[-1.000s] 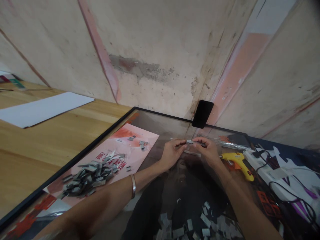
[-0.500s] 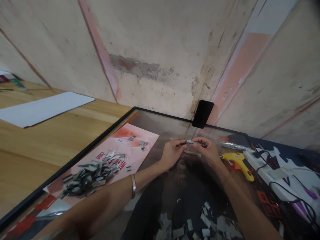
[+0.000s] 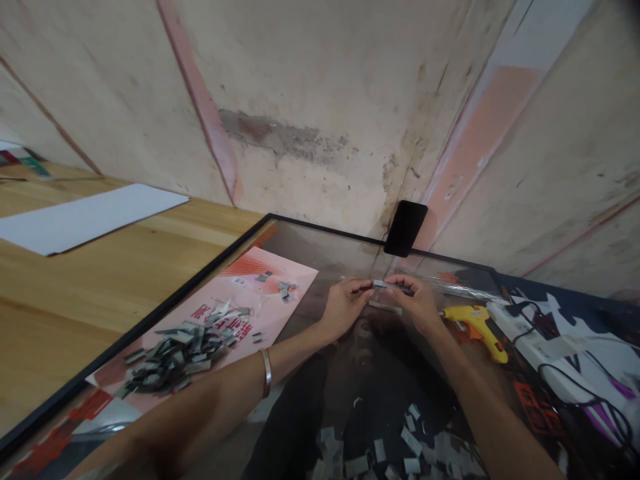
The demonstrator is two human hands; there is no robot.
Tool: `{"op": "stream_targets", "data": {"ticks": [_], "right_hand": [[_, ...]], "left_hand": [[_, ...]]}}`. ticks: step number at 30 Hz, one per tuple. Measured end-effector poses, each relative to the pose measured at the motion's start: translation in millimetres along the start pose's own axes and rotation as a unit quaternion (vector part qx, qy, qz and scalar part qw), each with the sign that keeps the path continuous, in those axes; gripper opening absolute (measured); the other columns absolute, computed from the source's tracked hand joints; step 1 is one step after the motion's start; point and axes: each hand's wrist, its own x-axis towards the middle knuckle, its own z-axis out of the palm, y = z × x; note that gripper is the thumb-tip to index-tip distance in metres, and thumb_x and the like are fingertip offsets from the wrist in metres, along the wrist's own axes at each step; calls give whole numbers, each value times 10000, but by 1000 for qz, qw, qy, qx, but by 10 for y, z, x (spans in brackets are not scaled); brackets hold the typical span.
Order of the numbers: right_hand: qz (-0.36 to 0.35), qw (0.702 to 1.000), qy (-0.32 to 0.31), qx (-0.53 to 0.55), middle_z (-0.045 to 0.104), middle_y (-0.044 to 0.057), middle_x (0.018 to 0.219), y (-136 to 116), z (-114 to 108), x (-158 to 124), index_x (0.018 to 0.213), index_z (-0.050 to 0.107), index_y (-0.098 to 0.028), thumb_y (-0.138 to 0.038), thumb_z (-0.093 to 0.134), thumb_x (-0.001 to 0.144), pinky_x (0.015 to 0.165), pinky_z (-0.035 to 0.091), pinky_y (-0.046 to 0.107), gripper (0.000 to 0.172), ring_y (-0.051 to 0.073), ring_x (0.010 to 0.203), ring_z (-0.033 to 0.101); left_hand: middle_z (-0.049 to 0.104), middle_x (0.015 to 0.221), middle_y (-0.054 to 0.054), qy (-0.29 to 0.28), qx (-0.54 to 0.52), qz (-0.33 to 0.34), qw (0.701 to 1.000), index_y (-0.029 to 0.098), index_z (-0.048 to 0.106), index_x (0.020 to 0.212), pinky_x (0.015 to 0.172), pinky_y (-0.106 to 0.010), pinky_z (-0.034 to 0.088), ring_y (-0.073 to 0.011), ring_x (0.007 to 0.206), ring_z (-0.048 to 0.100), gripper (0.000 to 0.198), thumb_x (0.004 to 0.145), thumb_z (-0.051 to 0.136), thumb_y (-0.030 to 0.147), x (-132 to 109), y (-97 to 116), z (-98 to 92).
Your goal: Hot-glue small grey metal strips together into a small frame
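Between both hands, over the dark glossy surface (image 3: 310, 380), is a small grey rectangular piece (image 3: 379, 284). My left hand (image 3: 345, 310) pinches its left end with thumb and fingertips. The right end is in the pinch of my right hand (image 3: 417, 307), where something dark shows by the fingers, too small to name. Just below the fingertips lies a pale thin strip (image 3: 385, 307). A heap of similar grey pieces (image 3: 175, 357) rests on a pink printed sheet (image 3: 285, 320) left of my left forearm. More light grey pieces (image 3: 413, 465) lie scattered close to my body.
A yellow glue gun (image 3: 477, 323) lies right of my right hand, beside a white power strip (image 3: 520, 340) with tangled cables. A black phone (image 3: 406, 228) leans at the back edge against the wall. On the wooden table (image 3: 125, 267) at left is a white board (image 3: 95, 217).
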Motion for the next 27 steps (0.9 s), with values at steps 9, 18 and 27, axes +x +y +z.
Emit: {"op": "stream_targets", "data": {"ticks": [9,18,27], "right_hand": [[0,1000,4,-6,683,37,857,-6,8,-1,909,686,-188,-389,681,737,722,459,299,264,175,762,597],[4,1000,4,-4,681,31,845,-35,3,-3,905,688,-197,-393,678,736,715,456,298,259,172,753,597],[3,1000,2,-8,674,30,825,-21,1,5,900,688,-194,-388,676,737,704,451,293,254,171,745,591]], "left_hand": [[703,914,-50,-2,4,13,1000,178,701,997,760,-272,511,-152,828,629,196,832,617,239,-1,-30,3],[701,915,-59,5,-8,4,1000,177,704,986,764,-282,518,-158,833,635,190,824,622,233,0,-16,8],[700,928,-62,-1,-1,5,1000,182,702,1007,774,-285,520,-164,848,638,208,832,613,252,-4,-31,3]]}}
